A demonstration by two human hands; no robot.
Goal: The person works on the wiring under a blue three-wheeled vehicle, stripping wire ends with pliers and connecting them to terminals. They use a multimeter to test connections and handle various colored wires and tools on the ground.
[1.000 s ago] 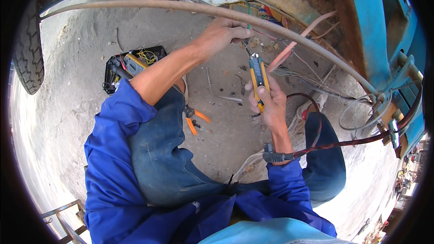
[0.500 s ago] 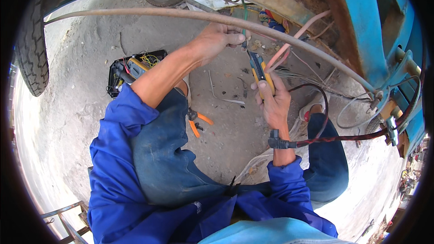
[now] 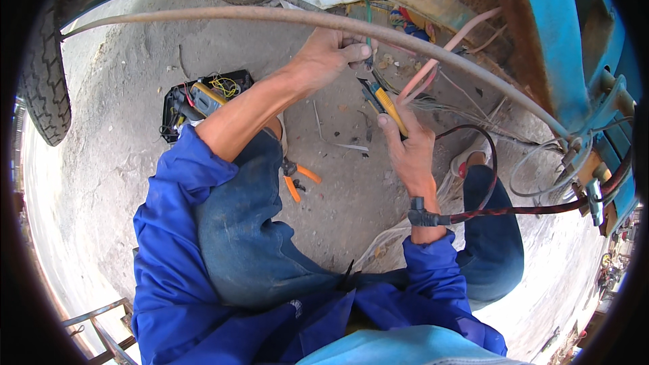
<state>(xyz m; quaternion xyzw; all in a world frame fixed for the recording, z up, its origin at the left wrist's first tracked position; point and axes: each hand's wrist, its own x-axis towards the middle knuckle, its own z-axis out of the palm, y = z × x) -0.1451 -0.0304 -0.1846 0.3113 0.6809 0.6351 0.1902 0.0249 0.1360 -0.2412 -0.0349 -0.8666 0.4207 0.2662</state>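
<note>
Below the long bar, my left hand (image 3: 331, 57) pinches a thin green wire (image 3: 368, 10) between thumb and fingers. The wire's dark lower end (image 3: 369, 64) hangs just past the thumb tip. My right hand (image 3: 411, 152) grips a yellow-and-black plier-like hand tool (image 3: 389, 103). Its two dark tips point up at the wire end and stand apart. Whether they touch the wire is too small to tell. A pink hose (image 3: 422, 76) passes beside the tool.
A rusty bar (image 3: 257, 19) arcs across above my hands. Orange-handled pliers (image 3: 297, 179) lie on the ground by my leg. A black case (image 3: 177, 105) holds a yellow meter (image 3: 208, 93) and wires. Blue metal framework (image 3: 558, 47) stands right, a tire (image 3: 47, 88) left.
The tool's tips have spread apart, and it has tilted slightly, with my right hand shifting a little right. My left hand still pinches the green wire in nearly the same place.
</note>
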